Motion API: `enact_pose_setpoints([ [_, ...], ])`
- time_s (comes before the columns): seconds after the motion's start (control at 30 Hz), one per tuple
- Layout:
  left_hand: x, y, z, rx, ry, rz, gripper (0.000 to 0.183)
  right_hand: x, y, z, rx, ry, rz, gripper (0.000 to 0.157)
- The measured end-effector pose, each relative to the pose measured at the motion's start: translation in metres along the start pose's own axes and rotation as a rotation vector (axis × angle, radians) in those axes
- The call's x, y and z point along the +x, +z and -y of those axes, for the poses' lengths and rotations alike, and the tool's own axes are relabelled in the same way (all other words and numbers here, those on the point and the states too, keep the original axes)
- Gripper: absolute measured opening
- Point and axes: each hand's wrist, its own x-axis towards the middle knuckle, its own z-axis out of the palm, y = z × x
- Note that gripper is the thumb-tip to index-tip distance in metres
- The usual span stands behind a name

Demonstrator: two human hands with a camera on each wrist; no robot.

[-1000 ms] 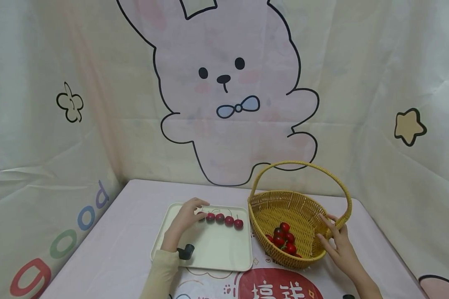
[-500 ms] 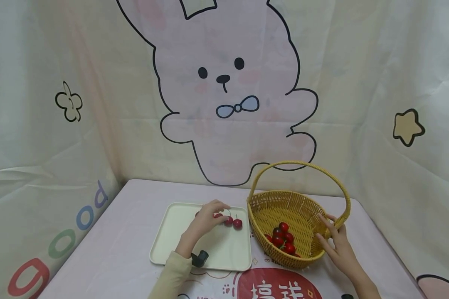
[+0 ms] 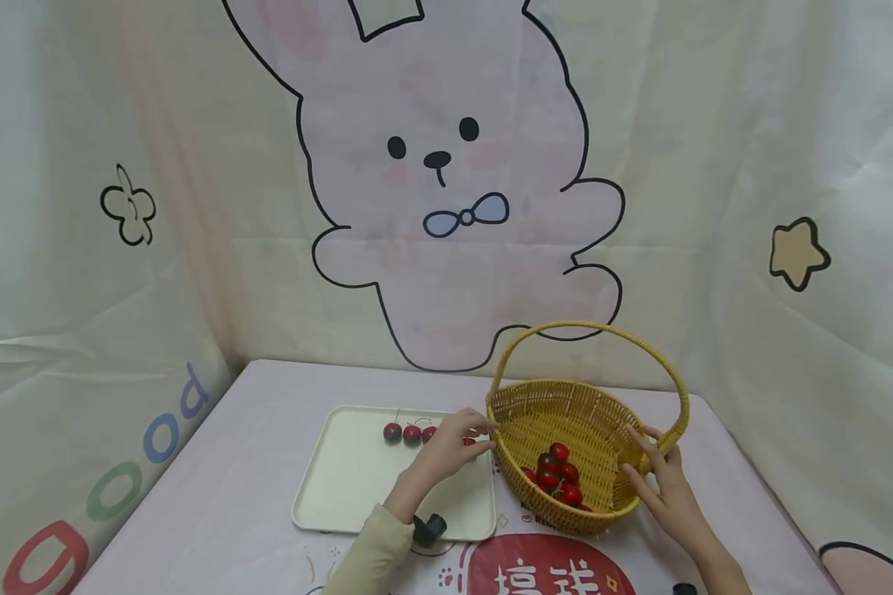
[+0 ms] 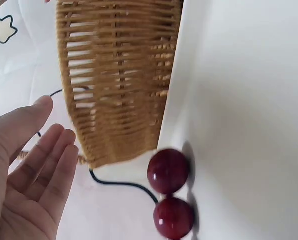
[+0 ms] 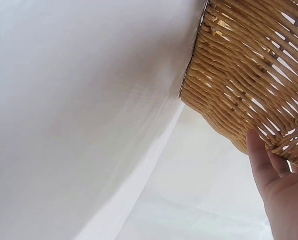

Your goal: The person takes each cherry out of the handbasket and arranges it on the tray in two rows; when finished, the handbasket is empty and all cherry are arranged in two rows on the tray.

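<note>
My left hand [image 3: 446, 450] hovers over the right end of a cream tray [image 3: 342, 504], its fingertips close to the rim of a yellow wicker basket [image 3: 606, 430]. In the left wrist view, the fingers of that hand [image 4: 34, 175] are loosely extended with nothing between them. A row of dark red cherries [image 3: 392, 432] with stems lies along the tray's back; the hand partly hides it. Several small red fruits [image 3: 558, 452] sit in the basket. With my right hand [image 3: 673, 496] I grip the basket's right rim beside the handle base; the right wrist view shows fingers [image 5: 258, 157] against the weave.
The basket's tall arched handle [image 3: 588, 325] rises above it. Tray and basket stand side by side on a pale table cover [image 3: 268, 413] with a red printed patch [image 3: 546, 566] in front. A fabric backdrop with a cartoon rabbit [image 3: 446, 273] stands behind.
My left hand has moved rightward along the row of cherries to the basket's edge, uncovering the cherries on the left. The right hand stays on the basket rim.
</note>
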Motion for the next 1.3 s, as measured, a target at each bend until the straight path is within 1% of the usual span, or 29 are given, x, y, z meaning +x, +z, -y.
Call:
enact_pose_setpoints([
  [0.07,0.005,0.007,-0.002,-0.014,0.004,0.002,0.026,0.0,0.0,0.0,-0.008,0.014,0.007,0.063],
  [0.23,0.02,0.021,-0.008,0.01,0.043,-0.036,0.024,0.0,0.0,-0.001,-0.015,0.032,0.016,0.063],
  [0.3,0.026,0.026,-0.011,0.027,0.043,-0.037,0.024,0.0,0.0,-0.001,-0.015,0.034,0.016,0.063],
  [0.57,0.048,0.046,-0.02,0.018,0.008,0.083,0.025,-0.001,0.0,-0.001,0.006,0.049,0.032,0.063],
  [0.7,0.059,0.052,-0.023,-0.002,-0.036,0.126,0.025,-0.001,0.0,-0.001,0.003,0.046,0.032,0.064],
  [0.87,0.07,0.057,-0.029,-0.072,-0.127,0.185,0.027,-0.001,-0.001,-0.001,-0.003,0.045,0.029,0.063],
  [0.97,0.076,0.061,-0.03,-0.117,-0.185,0.216,0.028,-0.001,0.0,-0.001,-0.01,0.045,0.026,0.062],
  [1.07,0.082,0.065,-0.027,-0.149,-0.213,0.246,0.027,-0.001,0.0,-0.001,-0.015,0.047,0.025,0.062],
  [1.2,0.088,0.071,-0.023,-0.169,-0.219,0.281,0.026,-0.001,0.0,-0.001,-0.009,0.053,0.031,0.062],
  [1.3,0.091,0.073,-0.022,-0.18,-0.236,0.293,0.026,-0.001,-0.001,-0.001,-0.005,0.054,0.037,0.061],
])
